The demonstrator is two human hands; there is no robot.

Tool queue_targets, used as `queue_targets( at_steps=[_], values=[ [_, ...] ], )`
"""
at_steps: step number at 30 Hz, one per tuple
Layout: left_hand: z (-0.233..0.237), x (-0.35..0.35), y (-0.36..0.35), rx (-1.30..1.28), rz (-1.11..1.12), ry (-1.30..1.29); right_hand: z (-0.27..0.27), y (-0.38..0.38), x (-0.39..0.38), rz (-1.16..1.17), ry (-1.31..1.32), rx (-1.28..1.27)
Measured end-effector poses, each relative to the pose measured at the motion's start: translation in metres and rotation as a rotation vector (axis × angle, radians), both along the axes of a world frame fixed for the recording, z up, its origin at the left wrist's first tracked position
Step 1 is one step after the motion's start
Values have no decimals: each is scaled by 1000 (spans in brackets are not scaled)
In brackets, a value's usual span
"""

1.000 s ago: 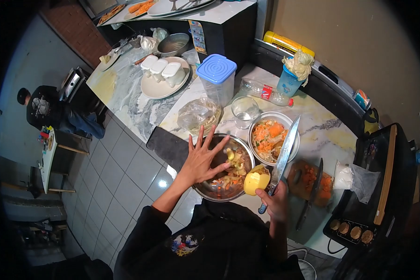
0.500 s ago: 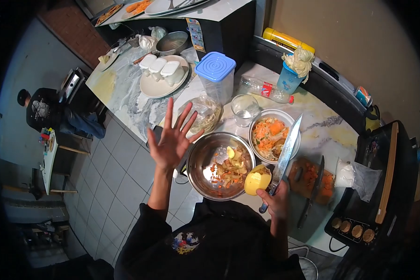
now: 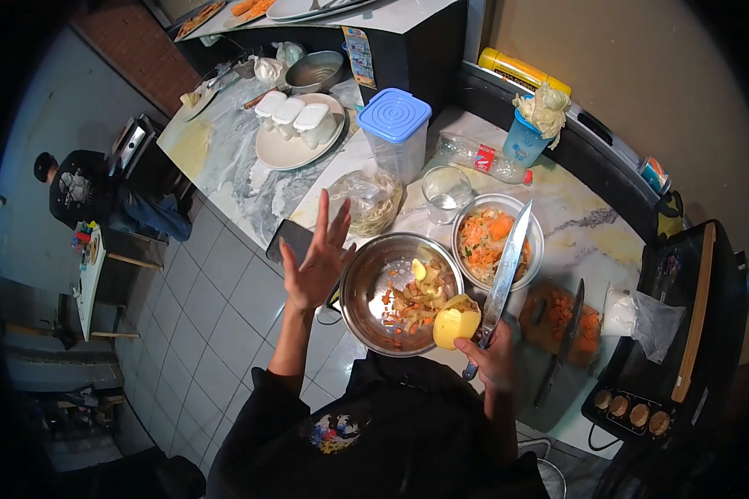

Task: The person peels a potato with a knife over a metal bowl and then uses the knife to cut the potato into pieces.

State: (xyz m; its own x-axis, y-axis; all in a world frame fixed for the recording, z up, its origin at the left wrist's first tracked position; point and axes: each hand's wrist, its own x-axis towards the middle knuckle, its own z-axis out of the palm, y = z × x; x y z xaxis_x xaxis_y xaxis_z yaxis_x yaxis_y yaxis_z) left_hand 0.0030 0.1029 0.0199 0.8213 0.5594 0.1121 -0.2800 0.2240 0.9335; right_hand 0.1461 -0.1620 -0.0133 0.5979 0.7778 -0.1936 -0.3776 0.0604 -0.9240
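My left hand [image 3: 314,262] is raised with its fingers spread and palm showing, just left of a steel bowl [image 3: 360,291]; it holds nothing. In that bowl lie peels [image 3: 420,301], orange bits and a small yellow piece. My right hand [image 3: 497,359] grips a large knife [image 3: 508,266] by its handle, blade pointing up and away. The same hand also holds a partly peeled potato [image 3: 456,326], yellow with some brown skin, at the bowl's right rim. Beyond the blade is a white bowl [image 3: 474,204] of shredded carrot and other vegetables.
A cutting board [image 3: 549,351] with carrot pieces and a second knife [image 3: 567,337] lies right, near a black toaster oven [image 3: 682,333]. Behind stand a glass [image 3: 447,195], a plastic bottle [image 3: 483,158] and a blue-lidded container [image 3: 395,116]. Another person [image 3: 83,187] is far left.
My left hand has lowered and moved slightly right, its fingers turning closer together in view. The view has shifted a little. The knife and potato stay in my right hand.
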Motion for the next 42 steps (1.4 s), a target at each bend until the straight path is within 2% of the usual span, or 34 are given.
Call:
queue_targets(
  at_steps=[2,6,13,17,23,39,42],
  values=[
    [-5,-2,1,108,-72,111,-2,-1,-1,-16,-3,-6],
    [-16,2,5,177,-155,143,0,0,-1,-9,14,0],
    [-25,11,18,127,-212,186,-8,0,-1,5,-6,3],
    [-25,17,25,177,-344,285,-15,-4,0,0,76,-23],
    [-20,21,37,180,-478,355,-11,6,-3,27,-7,-40],
    [-11,30,51,99,-504,505,-14,7,-2,32,-36,-44],
    [-17,26,59,76,-512,453,-12,8,-2,39,-28,-32]
  ],
)
